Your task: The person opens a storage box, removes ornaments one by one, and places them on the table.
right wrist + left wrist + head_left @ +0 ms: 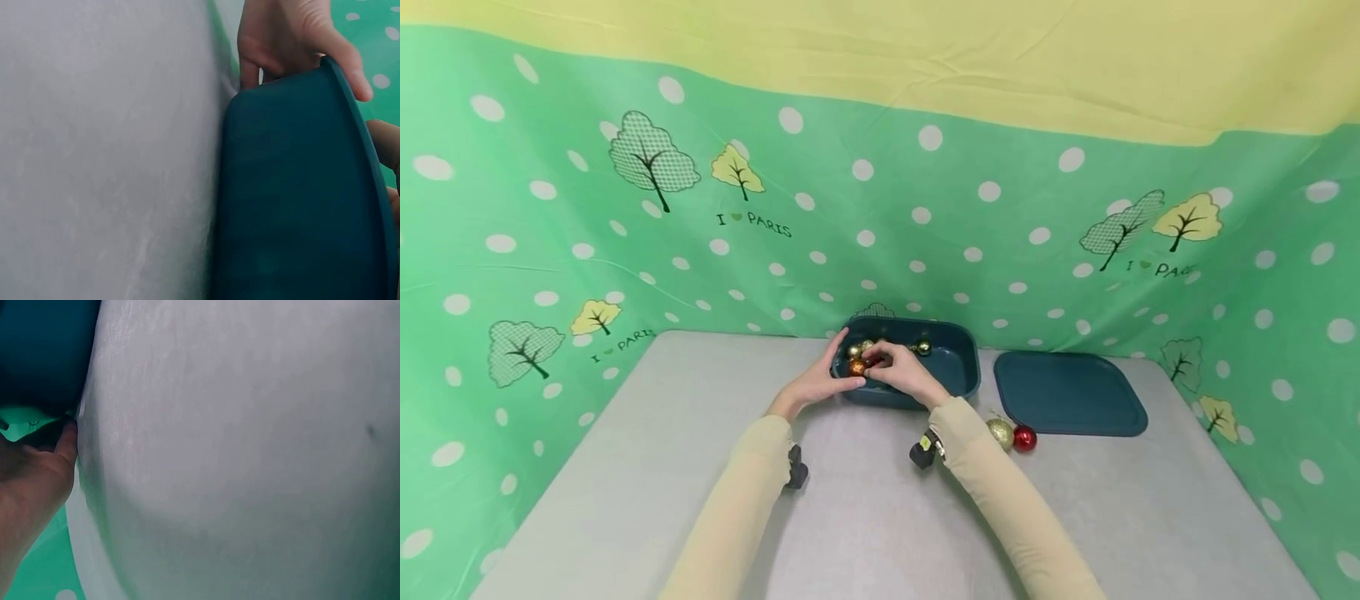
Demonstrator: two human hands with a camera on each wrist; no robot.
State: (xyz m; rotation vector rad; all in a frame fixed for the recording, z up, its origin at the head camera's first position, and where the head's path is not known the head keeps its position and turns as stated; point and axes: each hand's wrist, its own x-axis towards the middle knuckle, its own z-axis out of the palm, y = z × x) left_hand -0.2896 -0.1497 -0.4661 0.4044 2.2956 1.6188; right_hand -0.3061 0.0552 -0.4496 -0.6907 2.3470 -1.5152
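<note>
- The dark blue container (886,397) sits at the worktop's (850,525) back edge, near its middle, with bare surface reaching away to the left edge and forward.
- Only a narrow gap parts it from the flat dark blue lid (1067,392) at the back right corner.
- The left hand (812,385) grips the container's left end, thumb along the front rim.
- The right hand (908,372) reaches in over the front rim with bent fingers (a bit of red shows by the fingertips; I cannot tell whether they pinch it).
- Inside, an orange bauble (857,367) and gold baubles (854,351) cluster at the left; another shiny gold bauble (924,347) lies by the back wall.
- In front of the lid, a pale gold ball (1000,433), partly behind the right sleeve (1000,492), lies beside a glossy red ball (1025,438).
</note>
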